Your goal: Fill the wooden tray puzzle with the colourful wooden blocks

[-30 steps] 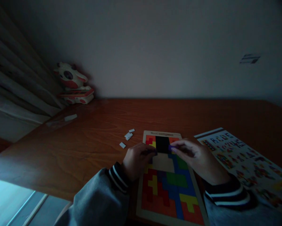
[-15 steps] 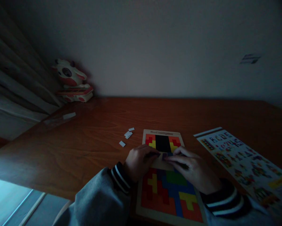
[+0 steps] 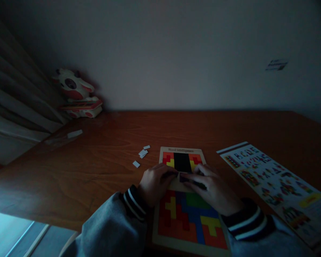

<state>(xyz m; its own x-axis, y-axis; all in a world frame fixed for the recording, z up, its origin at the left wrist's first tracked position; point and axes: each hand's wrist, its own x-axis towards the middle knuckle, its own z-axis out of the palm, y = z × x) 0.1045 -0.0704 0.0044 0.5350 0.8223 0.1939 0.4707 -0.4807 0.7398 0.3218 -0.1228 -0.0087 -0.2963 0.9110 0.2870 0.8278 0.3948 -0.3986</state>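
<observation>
A wooden block puzzle board [image 3: 164, 149] lies in front of me, filled in part with red, orange, yellow, blue and green pieces. Near its top is a black patch [image 3: 182, 162], and a strip of pale wood shows below my fingers. My left hand [image 3: 155, 182] is closed in a pinch over the board's left side; what its fingertips hold is hidden and dark. From the right, my right hand [image 3: 212, 185] pinches a small dark purple puzzle piece [image 3: 182, 177] over the middle. The fingertips of both hands are close together.
Several small white pieces [image 3: 143, 153] lie left of the board. A printed sheet [image 3: 270, 178] with letters and colourful models is on the right. A cow-shaped toy [image 3: 78, 92] stands at the back left by the curtain [image 3: 13, 96]. Behind the wooden table [image 3: 109, 150] is a wall.
The whole view has shifted slightly, so the board, sheet and toy appear a little further left. Both hands keep their pinched pose over the board, fingertips slightly closer together.
</observation>
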